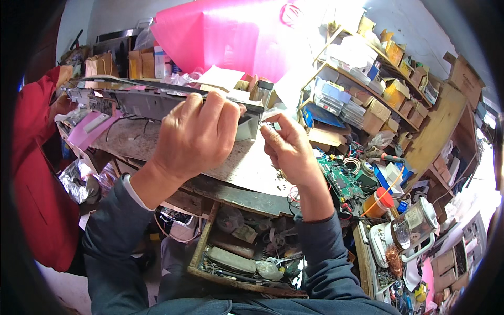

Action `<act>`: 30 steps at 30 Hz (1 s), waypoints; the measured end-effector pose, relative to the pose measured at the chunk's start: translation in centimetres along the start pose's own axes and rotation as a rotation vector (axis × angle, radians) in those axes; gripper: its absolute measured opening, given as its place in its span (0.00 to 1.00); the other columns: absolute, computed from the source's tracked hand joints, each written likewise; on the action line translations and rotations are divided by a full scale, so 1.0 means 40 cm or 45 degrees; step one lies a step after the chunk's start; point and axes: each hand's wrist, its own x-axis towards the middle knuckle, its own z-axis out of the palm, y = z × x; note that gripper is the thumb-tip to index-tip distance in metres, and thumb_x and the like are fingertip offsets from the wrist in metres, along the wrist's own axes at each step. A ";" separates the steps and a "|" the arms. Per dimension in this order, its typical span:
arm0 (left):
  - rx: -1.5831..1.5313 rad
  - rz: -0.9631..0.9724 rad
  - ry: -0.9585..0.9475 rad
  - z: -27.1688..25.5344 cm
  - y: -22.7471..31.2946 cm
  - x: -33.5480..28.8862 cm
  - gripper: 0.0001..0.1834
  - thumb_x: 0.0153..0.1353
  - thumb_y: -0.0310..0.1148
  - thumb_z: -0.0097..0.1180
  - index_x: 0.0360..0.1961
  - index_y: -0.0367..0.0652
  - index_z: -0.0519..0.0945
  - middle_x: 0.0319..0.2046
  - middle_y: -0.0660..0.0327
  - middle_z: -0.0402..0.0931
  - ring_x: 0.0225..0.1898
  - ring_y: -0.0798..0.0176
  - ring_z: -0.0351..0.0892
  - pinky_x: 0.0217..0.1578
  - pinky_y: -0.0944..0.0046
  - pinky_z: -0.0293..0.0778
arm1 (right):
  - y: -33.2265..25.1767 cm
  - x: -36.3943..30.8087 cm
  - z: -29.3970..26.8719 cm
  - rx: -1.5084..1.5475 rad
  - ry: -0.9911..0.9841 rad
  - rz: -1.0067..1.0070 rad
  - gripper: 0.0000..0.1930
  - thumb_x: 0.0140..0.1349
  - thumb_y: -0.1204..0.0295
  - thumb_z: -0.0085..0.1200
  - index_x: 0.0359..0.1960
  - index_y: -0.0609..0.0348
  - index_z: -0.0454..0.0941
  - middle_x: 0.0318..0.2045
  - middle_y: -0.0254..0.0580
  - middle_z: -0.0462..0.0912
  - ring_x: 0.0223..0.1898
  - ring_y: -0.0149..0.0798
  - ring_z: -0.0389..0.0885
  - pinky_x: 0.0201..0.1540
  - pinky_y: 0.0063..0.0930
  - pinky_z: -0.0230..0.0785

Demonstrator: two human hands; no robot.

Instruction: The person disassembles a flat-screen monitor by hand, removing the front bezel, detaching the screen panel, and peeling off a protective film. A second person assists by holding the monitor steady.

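Note:
A long flat-screen panel with a dark rim is held up over the workbench, seen nearly edge-on. A small circuit board shows on its inner side. My left hand is closed over the top rim near the right end. Beside that corner, my right hand has thumb and forefinger pinched together. A small pale bit shows by those fingertips, too unclear to name. At the far left, a person in a red sleeve has a hand at the panel's other end.
Below the bench top, an open drawer holds tools and bags. To the right lie a green circuit board, an orange jar with a red lid and a blender. Shelves with boxes stand behind.

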 end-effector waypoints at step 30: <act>-0.365 -0.477 0.215 -0.055 -0.041 -0.144 0.14 0.57 0.35 0.80 0.35 0.40 0.86 0.34 0.60 0.83 0.40 0.55 0.85 0.46 0.53 0.80 | 0.019 -0.084 0.071 0.383 0.130 0.052 0.04 0.81 0.73 0.53 0.49 0.51 0.70 0.22 0.20 0.61 0.18 0.17 0.54 0.16 0.17 0.44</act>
